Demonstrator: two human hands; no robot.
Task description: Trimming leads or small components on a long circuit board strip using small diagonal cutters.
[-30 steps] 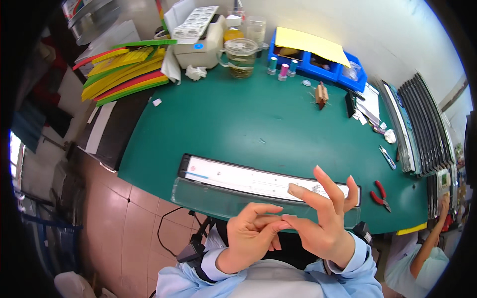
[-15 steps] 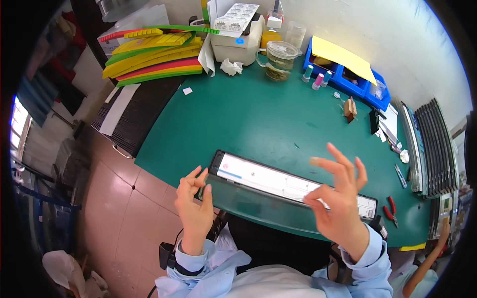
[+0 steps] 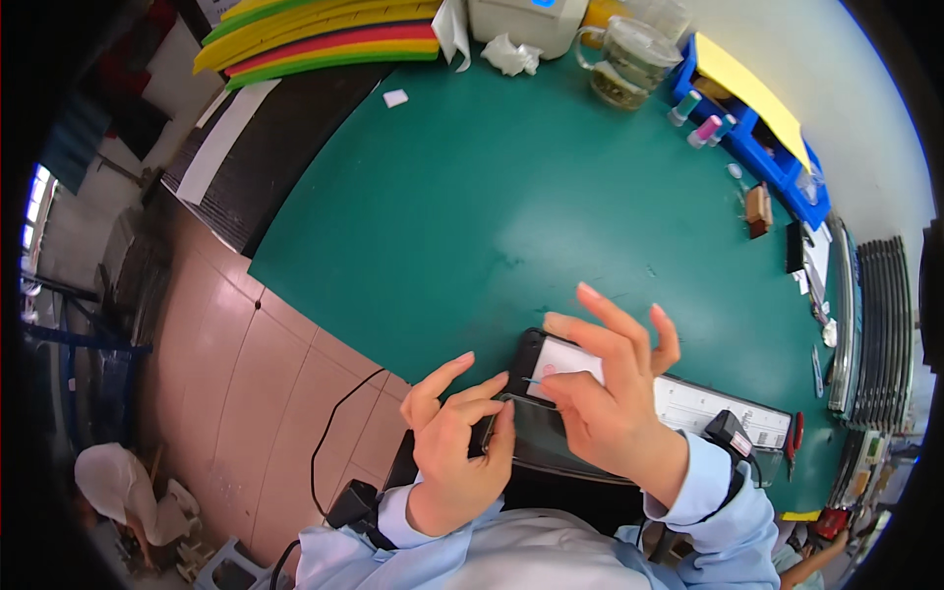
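Note:
A long narrow black-framed panel (image 3: 723, 410) with a white printed face lies along the table's near edge. My right hand (image 3: 615, 408) is over its left part, thumb and forefinger pinched on a thin blue strip (image 3: 532, 381), the other fingers raised. That hand hides the middle of the panel. My left hand (image 3: 457, 452) is just left of the panel's end, thumb and forefinger closed at the corner of a clear glossy sheet (image 3: 536, 430). The sheet runs along the panel's near side; how it joins the panel is hidden.
The green table (image 3: 442, 216) carries a lidded glass jug (image 3: 629, 64), crumpled tissue (image 3: 511, 56), a blue bin (image 3: 757, 138), small bottles (image 3: 704, 131) and red-handled pliers (image 3: 795, 438). Black-framed panels (image 3: 880, 334) stand stacked at right. Coloured foam sheets (image 3: 324, 49) lie at back left.
My right hand has moved left along the panel to its left end, closer to my left hand. The whole view has shifted, so the table's things sit higher and further right.

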